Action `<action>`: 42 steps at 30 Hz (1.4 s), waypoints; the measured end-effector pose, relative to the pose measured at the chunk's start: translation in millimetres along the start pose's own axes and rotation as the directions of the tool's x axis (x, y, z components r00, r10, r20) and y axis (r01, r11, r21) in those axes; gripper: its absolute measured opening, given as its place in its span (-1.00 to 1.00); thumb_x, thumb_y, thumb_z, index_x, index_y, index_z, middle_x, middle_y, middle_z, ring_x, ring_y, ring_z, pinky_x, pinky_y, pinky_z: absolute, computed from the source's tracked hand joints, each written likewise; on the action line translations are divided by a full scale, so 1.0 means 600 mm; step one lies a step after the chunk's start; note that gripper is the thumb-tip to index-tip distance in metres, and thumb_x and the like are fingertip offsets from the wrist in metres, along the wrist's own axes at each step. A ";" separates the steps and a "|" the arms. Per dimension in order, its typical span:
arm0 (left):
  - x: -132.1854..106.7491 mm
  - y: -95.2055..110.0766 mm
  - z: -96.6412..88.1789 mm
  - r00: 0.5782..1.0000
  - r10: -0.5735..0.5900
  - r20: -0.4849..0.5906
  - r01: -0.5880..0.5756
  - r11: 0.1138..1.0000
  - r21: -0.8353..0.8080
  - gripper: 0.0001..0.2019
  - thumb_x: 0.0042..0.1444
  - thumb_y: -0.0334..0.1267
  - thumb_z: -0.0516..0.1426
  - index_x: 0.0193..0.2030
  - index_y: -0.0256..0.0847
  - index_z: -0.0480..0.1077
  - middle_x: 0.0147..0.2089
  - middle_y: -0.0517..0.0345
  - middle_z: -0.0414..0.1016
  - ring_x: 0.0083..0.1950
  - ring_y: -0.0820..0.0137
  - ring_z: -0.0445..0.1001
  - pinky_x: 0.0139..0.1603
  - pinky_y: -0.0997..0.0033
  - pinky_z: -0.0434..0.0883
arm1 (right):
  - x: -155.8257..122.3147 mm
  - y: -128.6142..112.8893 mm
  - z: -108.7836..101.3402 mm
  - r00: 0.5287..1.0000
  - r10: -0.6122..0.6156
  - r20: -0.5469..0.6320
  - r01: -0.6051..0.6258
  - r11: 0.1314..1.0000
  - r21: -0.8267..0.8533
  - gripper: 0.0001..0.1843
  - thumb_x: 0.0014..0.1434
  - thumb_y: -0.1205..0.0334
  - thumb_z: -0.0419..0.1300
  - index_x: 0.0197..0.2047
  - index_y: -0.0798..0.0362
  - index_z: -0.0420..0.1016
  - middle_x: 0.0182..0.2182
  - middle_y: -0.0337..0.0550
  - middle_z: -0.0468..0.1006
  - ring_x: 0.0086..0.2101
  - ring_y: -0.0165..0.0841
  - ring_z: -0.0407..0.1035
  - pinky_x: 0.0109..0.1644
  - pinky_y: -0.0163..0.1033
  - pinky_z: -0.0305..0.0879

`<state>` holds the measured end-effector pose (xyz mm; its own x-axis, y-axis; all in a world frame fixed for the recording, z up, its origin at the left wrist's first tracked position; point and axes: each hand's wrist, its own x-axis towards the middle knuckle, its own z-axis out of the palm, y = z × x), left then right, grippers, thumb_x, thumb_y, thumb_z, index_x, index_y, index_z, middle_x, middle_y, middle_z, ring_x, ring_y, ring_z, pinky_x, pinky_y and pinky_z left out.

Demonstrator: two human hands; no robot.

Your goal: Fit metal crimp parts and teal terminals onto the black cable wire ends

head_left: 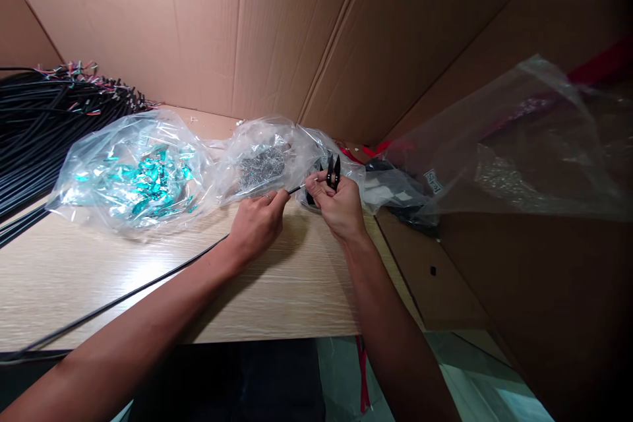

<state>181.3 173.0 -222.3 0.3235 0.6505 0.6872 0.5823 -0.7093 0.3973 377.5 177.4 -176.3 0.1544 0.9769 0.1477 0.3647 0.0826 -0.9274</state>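
A black cable (163, 275) runs across the table from the lower left, and my left hand (258, 223) is closed around it near its end. The cable's tip points right, towards the fingertips of my right hand (343, 210). Black thread snips (334, 173) sit in my right hand with their blades pointing up and apart. The right thumb and forefinger are pinched together at the cable's tip; the fine wires there are too small to make out. Just behind my hands lies a clear bag of small metal pins (262, 166).
A clear bag with teal pieces (153, 181) lies at left, before a bundle of black cables (54, 122) with stripped ends. Another clear bag (514, 175) hangs at right. Cardboard walls (277, 26) enclose the back and right of the wooden table (297, 290).
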 end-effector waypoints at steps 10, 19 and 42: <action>0.014 0.015 -0.018 0.985 -0.161 0.062 0.172 0.897 -0.407 -0.73 0.46 -0.26 0.03 -0.33 -0.19 0.31 -0.44 0.10 0.46 -0.45 0.43 0.32 -0.32 0.38 0.18 | 0.000 -0.018 0.007 0.992 0.093 0.089 -0.106 0.981 0.163 0.29 -0.23 -0.58 0.50 0.23 0.33 0.38 -0.53 -0.31 -0.05 -0.46 -0.88 -0.06 -0.39 -0.58 -0.04; 0.023 0.033 -0.034 0.909 -0.279 0.310 0.417 0.579 -0.701 -0.72 0.46 -0.14 0.12 -0.28 -0.23 0.38 -0.40 0.14 0.49 -0.50 0.48 0.42 -0.47 0.49 0.29 | -0.001 -0.026 0.007 0.988 0.104 0.116 -0.127 0.969 0.213 0.24 -0.25 -0.54 0.53 0.14 0.33 0.32 -0.51 -0.32 0.08 -0.51 -0.89 -0.04 -0.43 -0.58 -0.09; 0.013 0.025 -0.022 0.952 -0.306 -0.004 0.257 0.809 -0.528 -0.72 0.34 -0.26 0.20 -0.40 -0.23 0.29 -0.52 0.26 0.30 -0.49 0.54 0.16 -0.44 0.46 0.10 | -0.033 -0.035 0.030 0.968 -0.174 -0.180 0.130 0.964 -0.230 -0.14 0.24 -0.38 0.23 0.02 0.41 0.52 -0.49 -0.22 0.10 -0.44 -0.95 -0.05 -0.29 -0.76 0.03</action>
<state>182.7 163.7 -203.1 0.1267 0.8349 0.5356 0.1609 -0.5501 0.8195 350.1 160.1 -165.7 0.2517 0.8958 0.3664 0.5831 0.1618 -0.7961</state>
